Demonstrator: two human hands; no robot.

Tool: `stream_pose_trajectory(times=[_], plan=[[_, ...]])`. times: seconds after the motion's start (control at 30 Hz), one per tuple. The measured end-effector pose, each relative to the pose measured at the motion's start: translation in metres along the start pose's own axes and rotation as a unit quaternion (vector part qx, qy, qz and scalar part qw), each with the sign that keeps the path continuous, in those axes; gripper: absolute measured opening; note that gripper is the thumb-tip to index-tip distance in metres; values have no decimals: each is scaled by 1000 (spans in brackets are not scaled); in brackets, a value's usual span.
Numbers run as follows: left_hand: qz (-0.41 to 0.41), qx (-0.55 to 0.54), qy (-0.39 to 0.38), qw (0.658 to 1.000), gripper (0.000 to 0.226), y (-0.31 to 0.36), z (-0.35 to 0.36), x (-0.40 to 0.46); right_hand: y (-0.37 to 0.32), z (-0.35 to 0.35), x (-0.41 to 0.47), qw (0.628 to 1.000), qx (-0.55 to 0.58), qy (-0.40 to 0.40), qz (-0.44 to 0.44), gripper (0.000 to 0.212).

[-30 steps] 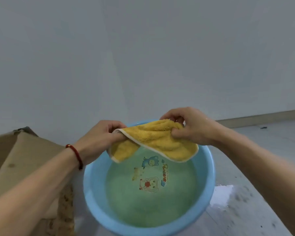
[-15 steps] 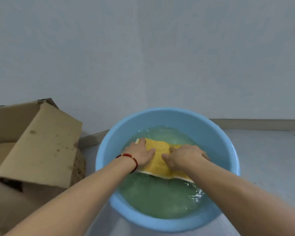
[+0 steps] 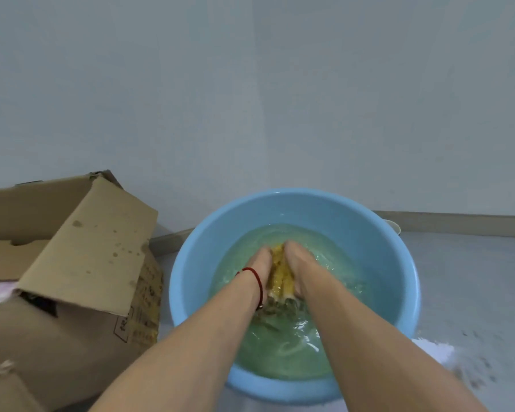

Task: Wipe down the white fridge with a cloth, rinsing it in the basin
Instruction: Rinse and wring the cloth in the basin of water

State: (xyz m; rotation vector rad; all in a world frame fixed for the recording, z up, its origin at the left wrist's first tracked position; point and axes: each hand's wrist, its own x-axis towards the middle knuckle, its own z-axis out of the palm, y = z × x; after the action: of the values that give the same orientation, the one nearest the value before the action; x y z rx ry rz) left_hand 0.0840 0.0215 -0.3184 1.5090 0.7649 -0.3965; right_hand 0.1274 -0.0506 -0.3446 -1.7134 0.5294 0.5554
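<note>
Cloth (image 3: 281, 270) lies bunched between both grips — left hand (image 3: 257, 270) and right hand (image 3: 302, 267) pinch it from either side; its long axis runs away from the person, underwater in the basin (image 3: 188, 281).

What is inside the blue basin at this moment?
The blue basin holds greenish water, with the yellow cloth bunched between the left hand and the right hand. The basin's bottom below them is covered.
</note>
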Motion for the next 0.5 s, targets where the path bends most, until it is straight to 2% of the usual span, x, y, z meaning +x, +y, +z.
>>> stream_pose_trajectory(times=[0.07, 0.13, 0.17, 0.23, 0.3, 0.33, 0.4, 0.47, 0.5], plan=[[15, -69, -6, 997, 34, -1, 8, 1, -1, 4, -11, 1000, 4, 11, -24, 57], [29, -98, 26, 994, 36, -4, 12, 3, -10, -1, -30, 987, -125, 34, -93, 52], [33, -99, 36, 994, 48, -5, 11, 10, -14, -6, -32, 966, -213, 49, -138, 47], [32, -60, 65, 996, 83, -12, 6, 21, -17, -18, -28, 899, -375, 72, -213, 39], [67, 3, 118, 991, 97, -25, -4, 48, -13, -26, -20, 824, -493, 99, -261, 41], [68, 49, 138, 987, 96, -26, -8, 44, -10, -30, -16, 798, -524, 114, -274, 44], [52, 35, 125, 990, 81, -19, -17, 24, -4, -38, -10, 778, -551, 148, -261, 47], [-18, -11, 70, 997, 47, -10, -20, 8, 5, -37, -9, 793, -558, 163, -181, 53], [-36, -11, 64, 997, 41, -9, -22, 11, 7, -31, -11, 816, -541, 153, -133, 57]])
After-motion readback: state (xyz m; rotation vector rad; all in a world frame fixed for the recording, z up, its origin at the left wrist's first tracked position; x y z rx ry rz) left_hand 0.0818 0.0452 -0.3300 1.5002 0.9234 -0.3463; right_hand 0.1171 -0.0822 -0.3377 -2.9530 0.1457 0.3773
